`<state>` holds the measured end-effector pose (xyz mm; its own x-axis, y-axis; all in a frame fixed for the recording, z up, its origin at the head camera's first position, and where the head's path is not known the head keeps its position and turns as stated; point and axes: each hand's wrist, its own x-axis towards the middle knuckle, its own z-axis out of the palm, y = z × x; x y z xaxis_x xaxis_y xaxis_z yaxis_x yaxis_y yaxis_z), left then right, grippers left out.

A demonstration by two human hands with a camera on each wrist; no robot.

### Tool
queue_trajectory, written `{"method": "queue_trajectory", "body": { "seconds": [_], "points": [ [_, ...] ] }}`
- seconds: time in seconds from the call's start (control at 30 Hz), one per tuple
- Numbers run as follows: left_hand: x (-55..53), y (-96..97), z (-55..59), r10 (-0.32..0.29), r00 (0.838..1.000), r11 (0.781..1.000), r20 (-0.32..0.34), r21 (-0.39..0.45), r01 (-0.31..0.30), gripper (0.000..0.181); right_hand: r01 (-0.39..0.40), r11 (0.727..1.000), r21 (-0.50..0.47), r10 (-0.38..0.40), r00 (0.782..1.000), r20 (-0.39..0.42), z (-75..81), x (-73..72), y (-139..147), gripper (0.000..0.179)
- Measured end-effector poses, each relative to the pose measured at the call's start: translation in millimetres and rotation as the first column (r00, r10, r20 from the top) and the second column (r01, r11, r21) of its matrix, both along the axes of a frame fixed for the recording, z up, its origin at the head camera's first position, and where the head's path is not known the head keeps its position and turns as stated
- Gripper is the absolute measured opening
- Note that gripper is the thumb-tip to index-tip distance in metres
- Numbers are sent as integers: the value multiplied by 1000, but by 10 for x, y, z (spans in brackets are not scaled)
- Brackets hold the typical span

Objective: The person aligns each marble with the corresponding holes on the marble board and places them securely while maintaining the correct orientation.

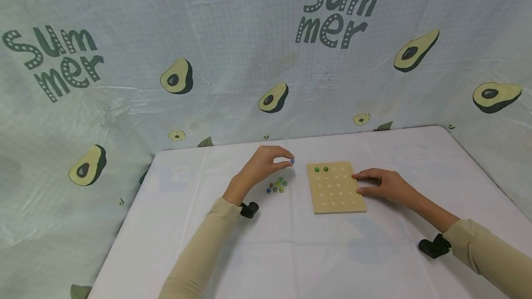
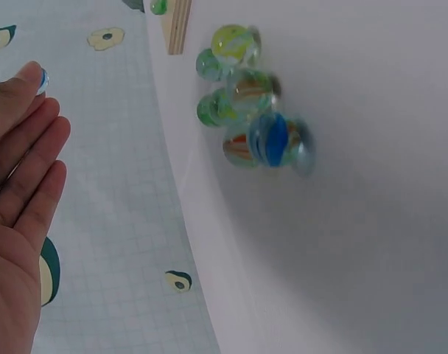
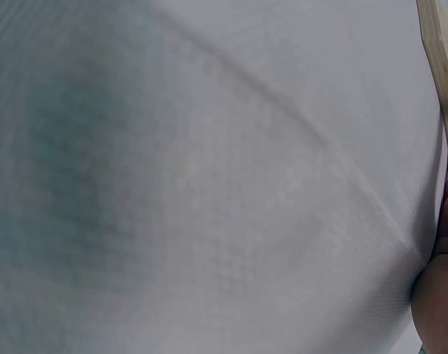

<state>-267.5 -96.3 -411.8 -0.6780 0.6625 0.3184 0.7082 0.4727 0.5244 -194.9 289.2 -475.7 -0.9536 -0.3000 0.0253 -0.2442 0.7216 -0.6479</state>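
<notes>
My left hand (image 1: 264,165) is raised over the table and pinches a blue-and-clear marble (image 1: 293,161) between thumb and index finger. In the left wrist view, the same marble (image 2: 43,81) peeks out past the thumb, with the other fingers extended. Just below that hand lies a loose group of marbles (image 1: 278,183), green, yellow, brown and blue. To the right is a square wooden board (image 1: 332,204) with rows of shallow hollows. Two green marbles (image 1: 322,169) sit in its far-left row. My right hand (image 1: 382,183) rests its fingertips and thumb, spread apart, on the board's right edge.
A white cloth covers the table (image 1: 266,262). Behind it hangs a pale sheet (image 1: 232,50) printed with avocados and lettering, reaching down to the table's far edge. Black wrist cameras show at the left cuff (image 1: 249,210) and right cuff (image 1: 434,246).
</notes>
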Motion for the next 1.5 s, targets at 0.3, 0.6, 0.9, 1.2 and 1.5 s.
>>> {"method": "queue_trajectory", "body": {
  "seconds": [0.3, 0.6, 0.9, 1.2, 1.5],
  "points": [
    [41, 105, -17, -34, 999, 999, -37, 14, 35, 22, -8, 1000, 3, 8, 1000, -1, 5, 17, -4, 55],
    [55, 237, -14, -59, 996, 997, -61, 43, 62, 22, 2, 1000, 16, -2, 1000, 3, 29, 18, -10, 57],
    [96, 374, 11, -60, 997, 997, -54, 37, 62, 20, 10, 1000, 19, -10, 1000, 24, 24, 17, 16, 58],
    [93, 467, 12, -72, 994, 995, -81, 57, 77, 20, 9, 1000, 13, -9, 1000, 26, 19, 17, 2, 57],
    [83, 633, -31, -82, 995, 995, -53, 59, 85, 20, 1, 1000, 24, -1, 1000, 23, 34, 1, -22, 56]
  ]
}}
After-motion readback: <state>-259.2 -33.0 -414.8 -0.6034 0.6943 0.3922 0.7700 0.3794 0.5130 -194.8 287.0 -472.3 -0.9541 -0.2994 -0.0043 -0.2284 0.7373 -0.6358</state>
